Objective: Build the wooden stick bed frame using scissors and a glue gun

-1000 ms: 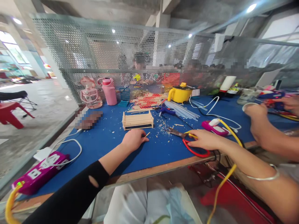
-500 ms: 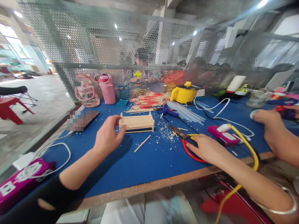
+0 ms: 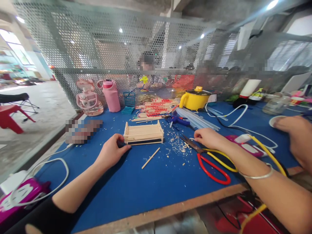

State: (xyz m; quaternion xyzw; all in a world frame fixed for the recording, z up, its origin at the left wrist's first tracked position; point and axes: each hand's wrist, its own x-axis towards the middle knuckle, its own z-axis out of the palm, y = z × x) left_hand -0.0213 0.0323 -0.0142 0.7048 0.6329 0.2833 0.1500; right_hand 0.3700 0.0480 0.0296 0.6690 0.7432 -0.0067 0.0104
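Note:
A small bed-like model of wooden sticks (image 3: 143,132) stands on the blue tabletop. My left hand (image 3: 110,150) is at its lower left corner, with curled fingers and thumb closed about that end. My right hand (image 3: 207,138) reaches down just beyond the scissors (image 3: 195,146), its thumb and fingertips pinched on a short wooden stick (image 3: 191,139) that is mostly hidden. The scissors lie slightly open, with one red and one yellow handle. In front of the model lies a loose stick (image 3: 150,158). Wood chips (image 3: 179,143) are scattered left of the scissors.
Behind the model are a stick pile (image 3: 156,109), a blue glue gun (image 3: 179,119), clear glue sticks (image 3: 197,118) and a yellow pot (image 3: 196,99). Pink bottles (image 3: 112,96) stand by the mesh screen (image 3: 109,48). Another person's hand (image 3: 290,126) is at right.
My right hand has let go of the scissors and moved past them to the short stick. My left hand has slid down to the model's lower corner. The view has shifted slightly.

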